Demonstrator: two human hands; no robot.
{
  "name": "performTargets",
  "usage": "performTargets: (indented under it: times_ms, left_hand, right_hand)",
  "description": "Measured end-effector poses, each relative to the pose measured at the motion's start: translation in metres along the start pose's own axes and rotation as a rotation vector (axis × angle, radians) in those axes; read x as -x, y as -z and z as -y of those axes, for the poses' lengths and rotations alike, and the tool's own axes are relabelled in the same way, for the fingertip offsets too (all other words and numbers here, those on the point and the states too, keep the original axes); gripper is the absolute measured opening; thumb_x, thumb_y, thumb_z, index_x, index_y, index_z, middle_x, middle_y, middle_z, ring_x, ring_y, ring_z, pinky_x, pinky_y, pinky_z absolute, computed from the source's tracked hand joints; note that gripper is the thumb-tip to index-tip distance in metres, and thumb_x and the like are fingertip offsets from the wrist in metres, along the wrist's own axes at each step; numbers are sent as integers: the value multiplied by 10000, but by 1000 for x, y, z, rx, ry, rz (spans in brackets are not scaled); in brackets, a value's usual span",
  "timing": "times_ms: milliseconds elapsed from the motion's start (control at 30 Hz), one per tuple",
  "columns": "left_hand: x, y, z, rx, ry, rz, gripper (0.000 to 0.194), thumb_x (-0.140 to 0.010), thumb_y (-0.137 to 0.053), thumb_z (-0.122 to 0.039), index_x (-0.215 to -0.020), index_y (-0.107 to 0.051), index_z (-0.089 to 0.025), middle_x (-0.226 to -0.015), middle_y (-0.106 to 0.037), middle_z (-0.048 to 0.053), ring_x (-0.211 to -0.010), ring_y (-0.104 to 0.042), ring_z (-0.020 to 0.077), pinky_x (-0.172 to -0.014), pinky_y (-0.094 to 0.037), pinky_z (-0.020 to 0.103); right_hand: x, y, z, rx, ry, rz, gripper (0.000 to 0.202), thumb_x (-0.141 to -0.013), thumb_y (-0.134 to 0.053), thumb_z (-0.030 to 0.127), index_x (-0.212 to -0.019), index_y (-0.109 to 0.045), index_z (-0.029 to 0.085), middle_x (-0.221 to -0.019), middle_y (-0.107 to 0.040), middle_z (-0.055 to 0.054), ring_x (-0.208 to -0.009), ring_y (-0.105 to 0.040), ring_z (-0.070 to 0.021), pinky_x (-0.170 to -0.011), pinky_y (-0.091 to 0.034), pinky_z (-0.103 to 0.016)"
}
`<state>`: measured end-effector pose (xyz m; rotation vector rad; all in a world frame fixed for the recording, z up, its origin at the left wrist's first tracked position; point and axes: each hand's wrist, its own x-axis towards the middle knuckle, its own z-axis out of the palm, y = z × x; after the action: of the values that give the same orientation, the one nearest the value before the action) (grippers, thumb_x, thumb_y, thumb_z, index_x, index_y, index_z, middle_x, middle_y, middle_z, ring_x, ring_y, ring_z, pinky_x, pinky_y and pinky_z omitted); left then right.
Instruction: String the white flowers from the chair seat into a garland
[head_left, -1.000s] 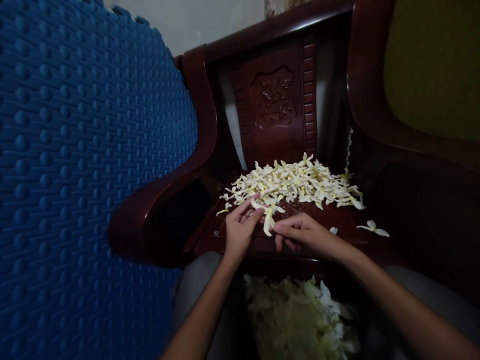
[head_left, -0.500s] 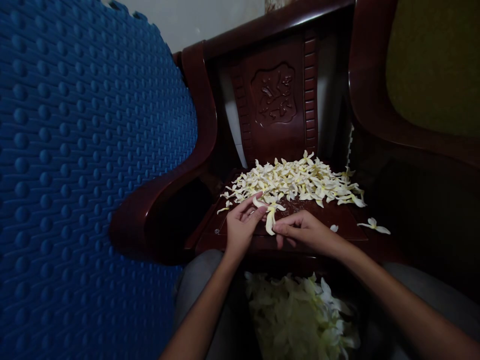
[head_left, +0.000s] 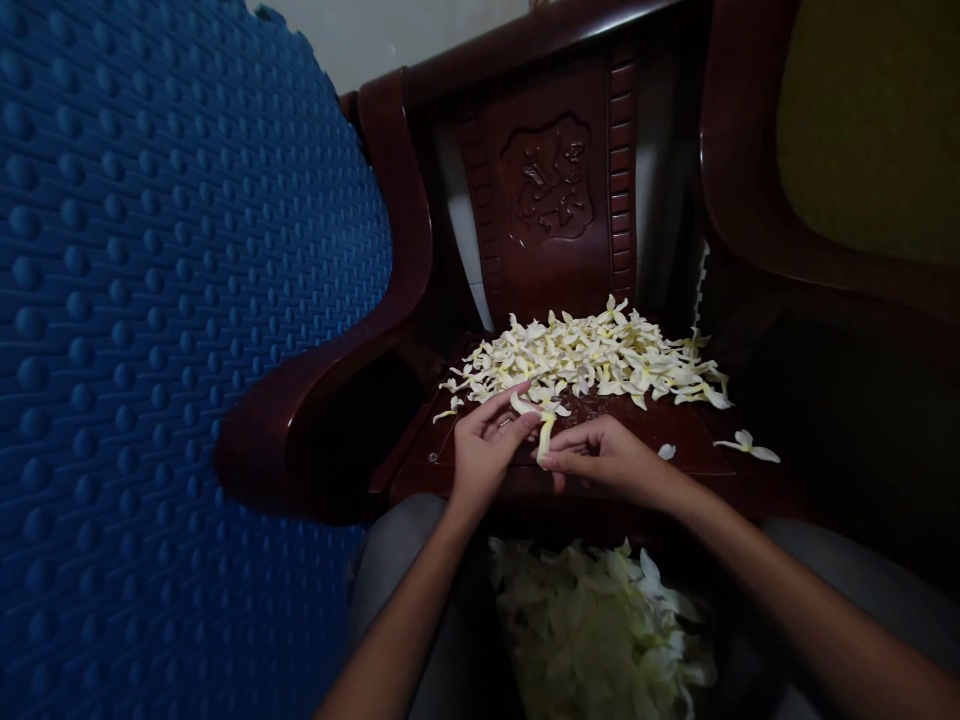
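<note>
A dark red wooden seat (head_left: pixel 675 430) with a glossy surface faces the person, and behind it rises a backrest (head_left: pixel 551 270) with a carved panel (head_left: pixel 553 180) in the middle. A curved armrest (head_left: pixel 259 435) stands on the left side of the view, and beyond it a blue mat (head_left: pixel 150 280) covered in raised bumps fills that side. A pale wall (head_left: pixel 390 40) shows above the backrest, and a dull green surface (head_left: pixel 870 130) sits at the upper right. The room is dim.

A wide pile of cream-white flowers (head_left: pixel 592 355) lies across the back part of the seat. Nearer the front, toward the right, are a small white piece (head_left: pixel 667 452) and one loose flower (head_left: pixel 748 447), well apart from each other. Below the seat's front edge, between the person's grey-clothed legs (head_left: pixel 401 545), is a second heap of flowers (head_left: pixel 600 630); what bears it is too dark to tell.

The held flower (head_left: pixel 548 425) is between the two hands, above the front part of the seat. The left hand (head_left: pixel 484 450) pinches its upper part between thumb and fingers, with one long petal lying by the fingertips. The right hand (head_left: pixel 615 462) has thumb and forefinger closed on the lower end of a petal that hangs downward, its other fingers curled beneath.
</note>
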<state>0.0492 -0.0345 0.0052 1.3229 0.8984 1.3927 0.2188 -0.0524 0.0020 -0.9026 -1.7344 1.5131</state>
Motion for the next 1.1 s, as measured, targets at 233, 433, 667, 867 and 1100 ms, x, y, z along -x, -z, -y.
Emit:
performTargets:
  times_ms: [233, 433, 667, 867, 1100]
  left_hand:
    - [-1, 3, 0, -28, -18, -14, 413, -682, -766, -279, -1063, -688, -139, -853, -715, 74, -787, -659, 178, -679, -531, 256]
    - [-4, 6, -2, -96, -52, -69, 399, -701, -753, -288, -1070, -691, -150, -910, -710, 72, -735, -635, 144, -660, -520, 239]
    - [-4, 7, 7, -189, -101, -7, 376, -726, -737, -285, -1075, -686, -153, -934, -680, 68, -783, -610, 139, -703, -510, 232]
    - [-2, 3, 6, -228, -51, 36, 393, -743, -719, -276, -1111, -665, -148, -907, -661, 62, -761, -591, 130, -674, -501, 209]
    - [0, -2, 11, -134, 30, 120, 458, -721, -731, -263, -1156, -630, -160, -954, -680, 83, -835, -619, 166, -686, -531, 232]
  right_hand:
    - [2, 2, 0, 23, 29, 21, 419, -889, -521, 481, -742, -694, 129, -491, -441, 43, -436, -341, -69, -433, -217, -214]
    - [3, -2, 4, 47, 41, 3, 414, -933, -438, 432, -781, -675, 128, -534, -460, 32, -488, -393, -89, -470, -273, -212]
    - [1, 0, -6, 437, 88, -172, 326, -929, -434, 317, -753, -660, 161, -676, -635, -1, -610, -519, -123, -594, -332, -233]
    - [2, 1, -5, 581, 113, -212, 371, -926, -451, 399, -728, -661, 165, -661, -670, -15, -593, -540, -131, -606, -326, -242]
    - [2, 1, -13, 650, 133, -351, 414, -844, -575, 476, -586, -596, 152, -498, -458, 33, -502, -344, -96, -512, -244, -240]
